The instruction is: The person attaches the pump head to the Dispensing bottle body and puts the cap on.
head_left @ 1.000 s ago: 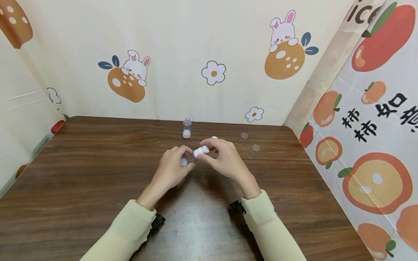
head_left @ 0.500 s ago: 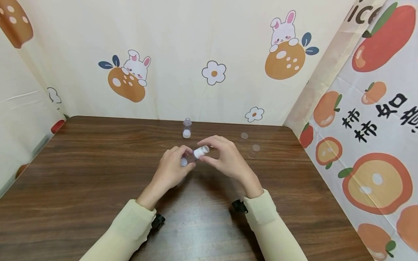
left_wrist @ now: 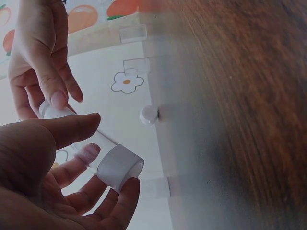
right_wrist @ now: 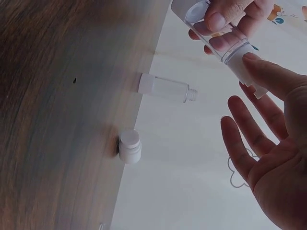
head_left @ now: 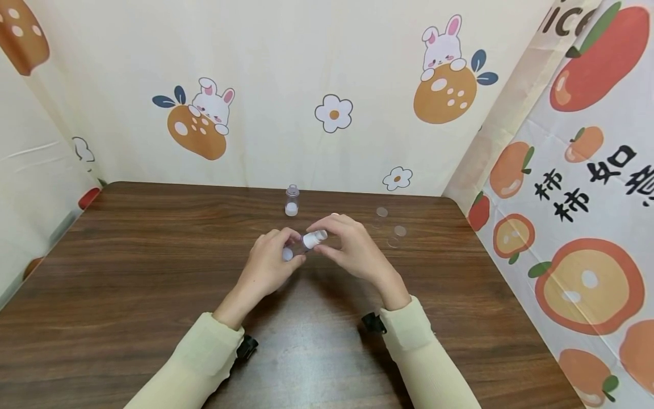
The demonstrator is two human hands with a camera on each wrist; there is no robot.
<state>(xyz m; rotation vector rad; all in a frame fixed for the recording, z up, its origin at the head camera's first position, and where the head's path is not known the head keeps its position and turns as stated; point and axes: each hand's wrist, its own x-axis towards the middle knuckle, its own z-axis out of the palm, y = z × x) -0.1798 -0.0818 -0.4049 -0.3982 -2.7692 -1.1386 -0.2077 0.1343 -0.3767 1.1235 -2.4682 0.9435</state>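
My left hand (head_left: 271, 258) holds a clear pump bottle (left_wrist: 108, 139) by its body, thumb on one side and fingers on the other. The bottle lies tilted, its white base toward the left palm and its white pump top (right_wrist: 243, 64) toward the right. At that top is my right hand (head_left: 357, 247), its thumb (right_wrist: 261, 67) against the white collar and its index finger behind; the other fingers are spread. Behind the hands a second clear bottle (head_left: 292, 203) stands upright on its white base, its threaded neck bare in the right wrist view.
A separate white pump top (right_wrist: 129, 147) stands on the table beyond the right hand, mostly hidden by it in the head view. Two clear caps (head_left: 381, 212) (head_left: 399, 231) stand to the right. The brown wooden table (head_left: 153, 272) ends at a printed curtain (head_left: 276, 136).
The right hand's fingers have loosened and shifted slightly around the pump top, which looks turned a little. The left hand and the bottle have stayed in place.
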